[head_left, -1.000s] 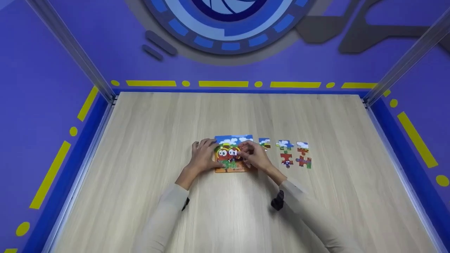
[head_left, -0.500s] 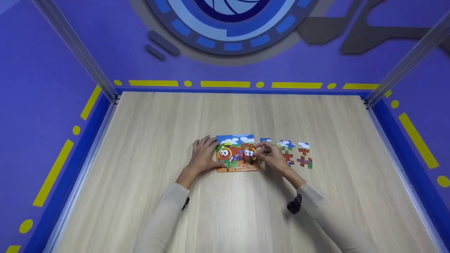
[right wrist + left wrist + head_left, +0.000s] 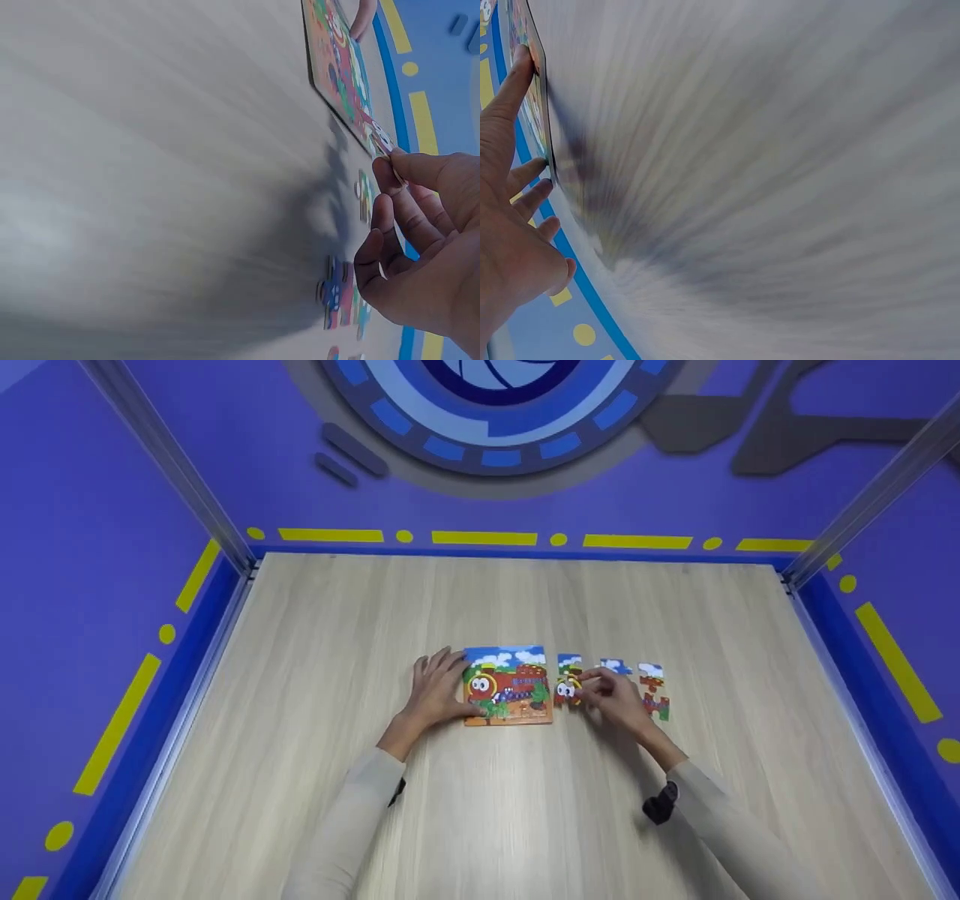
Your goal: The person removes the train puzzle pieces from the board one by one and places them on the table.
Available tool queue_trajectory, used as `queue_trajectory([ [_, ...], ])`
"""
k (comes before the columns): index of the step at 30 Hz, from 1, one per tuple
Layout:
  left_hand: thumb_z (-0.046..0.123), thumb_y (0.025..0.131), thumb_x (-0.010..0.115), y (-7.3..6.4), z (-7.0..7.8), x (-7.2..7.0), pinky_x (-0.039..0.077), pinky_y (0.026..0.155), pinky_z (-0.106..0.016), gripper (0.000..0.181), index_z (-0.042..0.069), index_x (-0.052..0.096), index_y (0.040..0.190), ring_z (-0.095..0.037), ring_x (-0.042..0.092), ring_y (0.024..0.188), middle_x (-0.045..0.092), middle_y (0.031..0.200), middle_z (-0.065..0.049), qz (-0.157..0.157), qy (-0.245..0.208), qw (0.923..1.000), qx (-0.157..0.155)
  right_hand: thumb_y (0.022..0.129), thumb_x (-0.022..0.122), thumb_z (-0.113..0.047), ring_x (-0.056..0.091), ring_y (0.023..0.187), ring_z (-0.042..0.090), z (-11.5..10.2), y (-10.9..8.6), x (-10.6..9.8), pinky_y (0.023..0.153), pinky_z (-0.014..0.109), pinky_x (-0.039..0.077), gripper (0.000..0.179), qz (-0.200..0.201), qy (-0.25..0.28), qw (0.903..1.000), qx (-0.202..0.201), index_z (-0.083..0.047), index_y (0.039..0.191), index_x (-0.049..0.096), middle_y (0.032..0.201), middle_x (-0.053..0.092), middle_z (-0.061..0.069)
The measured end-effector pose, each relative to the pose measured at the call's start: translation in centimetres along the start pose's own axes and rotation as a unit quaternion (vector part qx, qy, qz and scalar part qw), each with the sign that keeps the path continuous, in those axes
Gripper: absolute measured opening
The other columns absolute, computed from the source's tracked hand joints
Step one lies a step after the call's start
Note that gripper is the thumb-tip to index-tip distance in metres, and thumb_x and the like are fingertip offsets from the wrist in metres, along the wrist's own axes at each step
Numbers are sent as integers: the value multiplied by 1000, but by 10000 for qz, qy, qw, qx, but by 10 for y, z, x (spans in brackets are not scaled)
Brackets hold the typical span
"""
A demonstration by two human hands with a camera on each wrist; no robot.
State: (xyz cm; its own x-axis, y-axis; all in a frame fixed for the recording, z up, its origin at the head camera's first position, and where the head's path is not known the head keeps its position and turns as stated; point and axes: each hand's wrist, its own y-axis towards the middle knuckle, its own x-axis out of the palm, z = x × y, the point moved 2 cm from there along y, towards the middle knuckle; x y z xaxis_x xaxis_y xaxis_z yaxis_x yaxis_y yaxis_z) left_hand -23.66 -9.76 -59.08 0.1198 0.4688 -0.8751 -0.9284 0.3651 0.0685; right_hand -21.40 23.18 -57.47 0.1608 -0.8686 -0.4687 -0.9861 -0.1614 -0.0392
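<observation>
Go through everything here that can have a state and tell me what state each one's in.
Left hand: resting at the left edge of the puzzle board, thumb on its face.
Right hand: pinching the eye piece.
Puzzle board: flat on the table.
Eye piece: held, off the board, to its right.
Loose pieces: on the table, apart from the board, partly hidden by the right hand.
</observation>
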Motion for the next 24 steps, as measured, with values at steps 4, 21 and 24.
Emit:
queue_trajectory([
  [4, 59, 68, 88, 0, 0, -1, 18, 118, -67, 98, 3, 57, 142, -41, 33, 150, 48, 156, -16, 56, -59, 10000, 58, 93, 71, -2, 67, 77, 19, 3, -2, -3, 65, 16, 46, 24, 35, -33, 10000, -20, 6, 116, 67, 96, 75, 23],
  [21, 57, 72, 86, -3, -1, -2, 18, 119, -69, 93, 3, 58, 142, -41, 32, 151, 48, 155, -17, -138, -37, 9998, 165, 90, 78, -13, 56, 73, 13, 9, -3, -3, 64, 21, 41, 19, 504, -1346, 9896, -63, -8, 109, 75, 89, 73, 8],
  [24, 56, 74, 86, -3, -2, -4, 18, 118, -69, 90, 4, 58, 142, -41, 32, 151, 48, 155, -17, -155, -81, 9997, 174, 91, 77, -14, 55, 76, 15, 9, -1, -4, 65, 23, 41, 20, 490, -1490, 9876, -50, -8, 110, 76, 89, 71, 8],
])
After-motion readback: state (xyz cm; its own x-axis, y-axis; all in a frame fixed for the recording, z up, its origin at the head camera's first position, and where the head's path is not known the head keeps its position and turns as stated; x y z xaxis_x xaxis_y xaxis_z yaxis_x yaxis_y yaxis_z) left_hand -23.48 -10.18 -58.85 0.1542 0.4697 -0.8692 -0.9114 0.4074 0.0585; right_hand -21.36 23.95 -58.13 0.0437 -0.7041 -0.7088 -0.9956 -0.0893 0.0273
